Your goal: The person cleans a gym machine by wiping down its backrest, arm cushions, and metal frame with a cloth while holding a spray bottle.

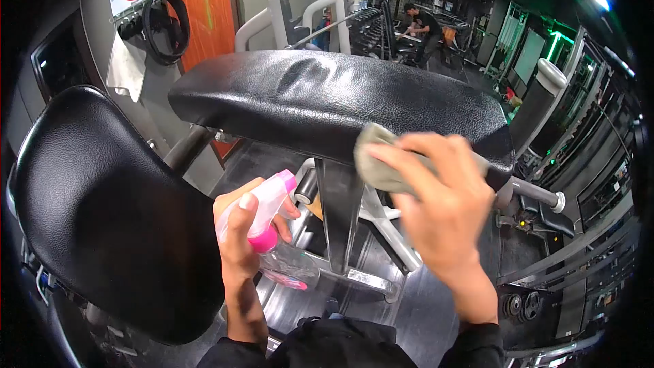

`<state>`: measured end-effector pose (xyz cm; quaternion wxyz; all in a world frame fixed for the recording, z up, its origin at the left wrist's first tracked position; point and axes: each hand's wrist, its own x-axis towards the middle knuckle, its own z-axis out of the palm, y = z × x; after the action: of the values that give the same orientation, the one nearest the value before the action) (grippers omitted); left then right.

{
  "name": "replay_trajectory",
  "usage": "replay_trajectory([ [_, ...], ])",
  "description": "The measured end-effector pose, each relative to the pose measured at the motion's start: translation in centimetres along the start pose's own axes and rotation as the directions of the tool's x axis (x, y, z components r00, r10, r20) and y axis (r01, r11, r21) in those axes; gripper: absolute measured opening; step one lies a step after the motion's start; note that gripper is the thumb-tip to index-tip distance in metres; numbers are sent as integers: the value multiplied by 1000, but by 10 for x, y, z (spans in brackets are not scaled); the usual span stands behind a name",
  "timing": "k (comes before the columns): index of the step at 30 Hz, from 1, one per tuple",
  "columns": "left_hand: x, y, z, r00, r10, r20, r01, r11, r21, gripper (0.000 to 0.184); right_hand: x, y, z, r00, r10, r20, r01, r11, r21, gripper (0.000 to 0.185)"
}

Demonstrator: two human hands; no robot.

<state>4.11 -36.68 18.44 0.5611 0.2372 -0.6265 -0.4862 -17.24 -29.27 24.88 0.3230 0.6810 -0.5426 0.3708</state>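
Note:
A spray bottle (289,266) with a pink and white trigger head is in my left hand (240,232), fingers wrapped round its neck, below the front edge of a long black padded cushion (409,99). My right hand (439,194) grips a grey-green cloth (378,163) and presses it to the cushion's front side, right of the middle. This hand is slightly blurred. The cushion's top has a shiny, creased dent near its back edge. To the left stands a black padded seat (102,211).
A metal post (337,218) and frame stand beneath the cushion. A white towel (127,68) and a black belt (167,29) hang on the left wall. Further back, a person (428,31) bends beside gym equipment. Weight plates (530,305) lie low at the right.

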Motion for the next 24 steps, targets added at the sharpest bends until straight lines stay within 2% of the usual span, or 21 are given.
replay_trajectory([
  [2,1,2,6,1000,-5,0,5,1000,-10,64,14,-15,21,998,-25,58,26,999,-23,40],
  [5,2,4,14,1000,-2,4,3,1000,-31,64,25,-25,39,997,-66,41,66,998,13,31],
  [6,4,3,16,1000,4,9,-3,999,-46,64,23,-23,35,998,-62,33,62,998,11,31],
  [8,6,1,17,999,26,27,-25,999,-43,65,13,-16,17,989,-28,145,26,1000,17,31],
  [9,5,1,18,999,23,30,-22,999,-42,65,5,-8,7,991,7,133,-15,998,57,39],
  [10,6,1,19,999,20,34,-18,999,-41,65,-6,8,-5,993,-31,113,27,999,38,30],
  [12,5,0,18,999,32,26,-32,999,-11,67,-22,24,-32,994,98,-56,-97,995,12,46],
  [14,3,-1,15,999,44,11,-44,999,15,69,-39,29,-49,948,294,-124,-296,955,4,49],
  [16,2,-2,11,999,43,27,-43,999,13,69,-49,30,-42,929,313,-200,-317,948,13,52],
  [18,1,-1,13,999,42,18,-42,999,9,68,-44,21,-25,921,284,-268,-289,957,20,55],
  [20,-1,-1,14,999,-4,50,6,999,-38,64,-31,11,-8,948,239,-212,-225,970,90,53],
  [22,0,-1,19,999,12,41,-11,1000,-10,65,-22,0,10,972,173,-159,-155,980,121,52],
  [24,1,-1,24,999,29,40,-30,999,20,67,-25,-4,24,991,104,-82,-100,994,45,53],
])
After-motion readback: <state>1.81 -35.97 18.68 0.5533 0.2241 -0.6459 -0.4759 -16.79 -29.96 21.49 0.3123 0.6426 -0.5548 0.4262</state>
